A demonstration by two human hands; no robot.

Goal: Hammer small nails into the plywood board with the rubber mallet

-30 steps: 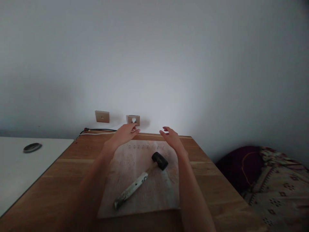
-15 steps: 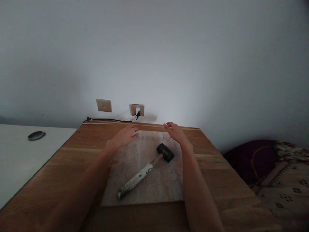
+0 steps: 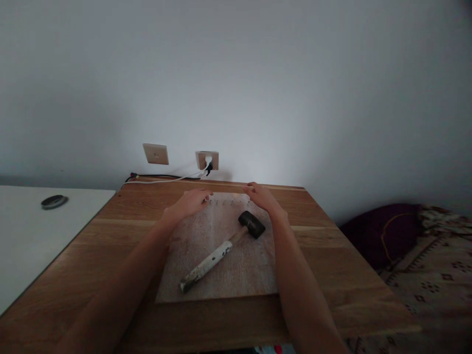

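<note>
A wooden board (image 3: 236,275) with a pale, worn face lies flat on the wooden table. Diagonally across it rests a mallet (image 3: 206,265), its black head (image 3: 252,224) at the far right and its white, chipped handle towards the near left. Several small nails (image 3: 224,202) stand in a row along the board's far edge. My left hand (image 3: 190,202) is at the far left corner, thumb and fingers apart, with nothing visible in it. Over the far right corner, my right hand (image 3: 261,196) has its fingers loosely curved and apart, apparently holding nothing. Neither hand touches the mallet.
Behind the wooden table (image 3: 332,275), a wall socket (image 3: 201,160) holds plugs with cables (image 3: 162,181) along the back edge. A white surface (image 3: 22,236) on the left bears a small grey round object (image 3: 53,202). Patterned fabric (image 3: 438,275) and a purple cushion (image 3: 383,236) are at right.
My right hand has moved slightly left, and its fingers look a little closer together. My left hand stays by the corner. The whole view has shifted slightly; the mallet stays put.
</note>
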